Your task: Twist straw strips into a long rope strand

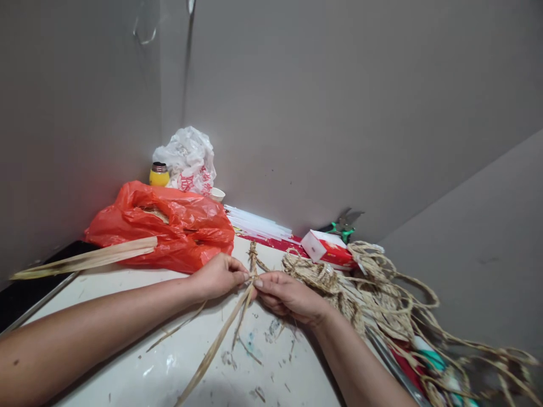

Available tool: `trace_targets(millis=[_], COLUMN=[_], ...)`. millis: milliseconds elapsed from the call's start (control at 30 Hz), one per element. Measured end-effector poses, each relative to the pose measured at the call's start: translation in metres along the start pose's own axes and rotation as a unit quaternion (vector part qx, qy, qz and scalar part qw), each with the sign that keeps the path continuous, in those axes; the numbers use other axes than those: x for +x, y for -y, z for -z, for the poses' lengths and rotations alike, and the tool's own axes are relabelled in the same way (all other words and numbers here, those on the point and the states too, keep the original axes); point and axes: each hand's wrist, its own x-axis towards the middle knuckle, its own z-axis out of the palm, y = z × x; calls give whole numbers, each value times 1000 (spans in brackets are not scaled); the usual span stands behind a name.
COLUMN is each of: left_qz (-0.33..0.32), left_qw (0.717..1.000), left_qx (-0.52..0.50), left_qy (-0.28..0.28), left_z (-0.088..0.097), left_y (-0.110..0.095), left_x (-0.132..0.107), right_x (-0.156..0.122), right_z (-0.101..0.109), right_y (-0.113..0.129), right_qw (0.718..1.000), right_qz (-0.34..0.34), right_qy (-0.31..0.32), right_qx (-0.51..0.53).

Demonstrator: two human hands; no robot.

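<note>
Over the white tabletop (203,356), my left hand (218,278) and my right hand (292,295) meet at a small braid of dried plant fibre (253,259). Thumb and fingers of each hand pinch the strands where the braided part ends. Above my fingertips the braid is knotted and twisted. A broad flat fibre strip (212,351) and thinner strands run down from my fingers towards the front of the table. Exactly which strand each hand grips is hidden behind the fingertips.
A red plastic bag (169,220) with a loose fibre strip (97,258) lies at left. Behind are a yellow jar (159,175) and white bag (186,152). White sticks (258,222), a red-white box (326,247), green-handled pruners (344,226) and coiled straw rope (382,299) line the right.
</note>
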Motion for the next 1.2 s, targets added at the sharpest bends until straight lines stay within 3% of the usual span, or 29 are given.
trace_targets(millis=[400,767,1000,1200], left_qz=[-40,17,34,65], left_qw=[996,997,998,996], left_qx=[72,70,46,49], left_qy=[36,27,25,30], left_z=[5,7,7,4], left_y=[-2,-7,-5,-9], left_x=[2,2,3,-4], right_x=[-2,-3,2,6], right_z=[-1,-2,-14,-28], right_y=[-1,1,2,3], right_qw=[998,997,983,984], right_qz=[4,0,-9,-15], right_qy=[-31,-30,-122,-166], right_qx=[-57,-66,-135,-65])
